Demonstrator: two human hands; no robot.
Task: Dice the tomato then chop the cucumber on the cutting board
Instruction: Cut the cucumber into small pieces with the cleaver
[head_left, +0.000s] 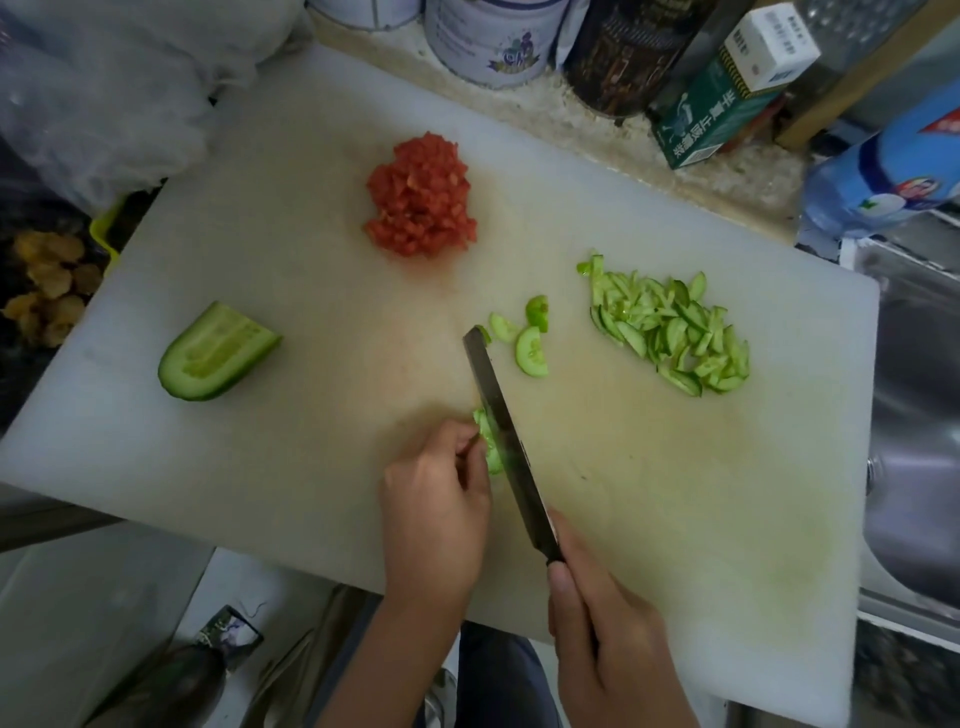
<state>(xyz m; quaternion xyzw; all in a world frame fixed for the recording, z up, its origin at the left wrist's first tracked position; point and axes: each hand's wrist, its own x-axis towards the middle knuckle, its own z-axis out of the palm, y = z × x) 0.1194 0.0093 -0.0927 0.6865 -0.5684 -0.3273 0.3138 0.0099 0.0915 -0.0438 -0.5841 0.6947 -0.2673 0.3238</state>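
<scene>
White plastic, stained pale yellow toward the middle -- the cutting board (260, 234) carries everything here; near its left edge lies a cucumber half (218, 353), cut face up, well apart from the rest; further in, toward the far edge, sits a heap of diced tomato (421, 197); close to the near edge the left hand (436, 499) curls its fingertips onto a small cucumber piece (488, 441), holding it down against the board; just beside those fingertips the knife (511, 447) stands edge-down, its blade touching that piece and its tip pointing away from the person; the right hand (608, 639) is wrapped round the handle at the near edge, forefinger laid along the top; right of the blade tip lie a few loose half-moon slices (531, 351); further right, toward the board's right edge, a pile of cut cucumber (675, 332) -- thin slices, skin showing dark green; past that edge, a steel sink (914, 415).
</scene>
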